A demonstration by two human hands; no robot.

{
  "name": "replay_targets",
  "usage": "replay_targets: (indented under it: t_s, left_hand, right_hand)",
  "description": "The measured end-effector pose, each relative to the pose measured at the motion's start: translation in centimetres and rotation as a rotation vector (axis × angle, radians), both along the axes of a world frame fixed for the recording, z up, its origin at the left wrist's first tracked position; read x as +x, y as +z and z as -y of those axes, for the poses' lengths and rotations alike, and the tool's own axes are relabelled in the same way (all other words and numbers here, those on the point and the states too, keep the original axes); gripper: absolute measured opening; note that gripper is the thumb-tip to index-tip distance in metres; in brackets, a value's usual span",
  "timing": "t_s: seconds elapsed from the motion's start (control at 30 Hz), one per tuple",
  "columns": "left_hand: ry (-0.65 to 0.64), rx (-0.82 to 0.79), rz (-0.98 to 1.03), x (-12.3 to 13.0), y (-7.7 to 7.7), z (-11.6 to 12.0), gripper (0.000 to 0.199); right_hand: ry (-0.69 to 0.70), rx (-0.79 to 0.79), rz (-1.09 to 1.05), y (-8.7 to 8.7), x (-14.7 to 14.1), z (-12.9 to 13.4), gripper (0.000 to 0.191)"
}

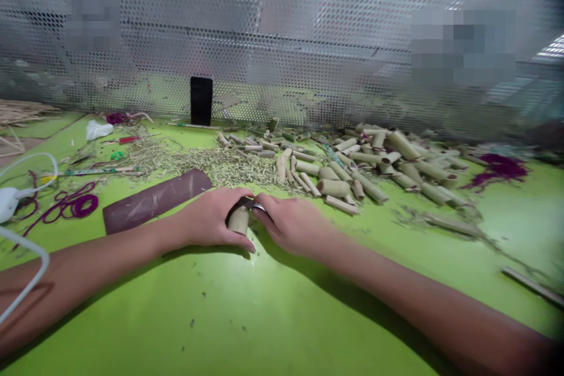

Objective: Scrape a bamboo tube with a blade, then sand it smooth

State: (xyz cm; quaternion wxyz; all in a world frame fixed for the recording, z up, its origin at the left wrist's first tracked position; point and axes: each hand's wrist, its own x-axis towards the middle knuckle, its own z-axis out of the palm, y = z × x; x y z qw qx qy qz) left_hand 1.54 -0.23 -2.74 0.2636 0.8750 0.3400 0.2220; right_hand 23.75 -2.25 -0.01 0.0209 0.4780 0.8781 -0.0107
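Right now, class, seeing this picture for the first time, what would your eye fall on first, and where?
Probably the two hands meeting near the middle: the left hand grips a short bamboo piece, while the right hand pinches a thin dark tool at its top. Behind and to the right sprawls a heap of cut bamboo on the bright green tabletop.
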Motion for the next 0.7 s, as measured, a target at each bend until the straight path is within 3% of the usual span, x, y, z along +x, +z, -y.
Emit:
replay_targets:
  t_s: [0.43,0.7]
  left_hand:
    - [0.003,0.017,-0.059,-0.07,-0.03,-0.05,0.079]
    - [-0.036,0.054,-0.042,-0.47,-0.48,-0.15,0.066]
  right_hand:
    - [0.007,-0.057,0.014,0.22,0.03,-0.26,0.025]
    - [0.035,-0.112,0.018,0.11,0.03,0.34,0.023]
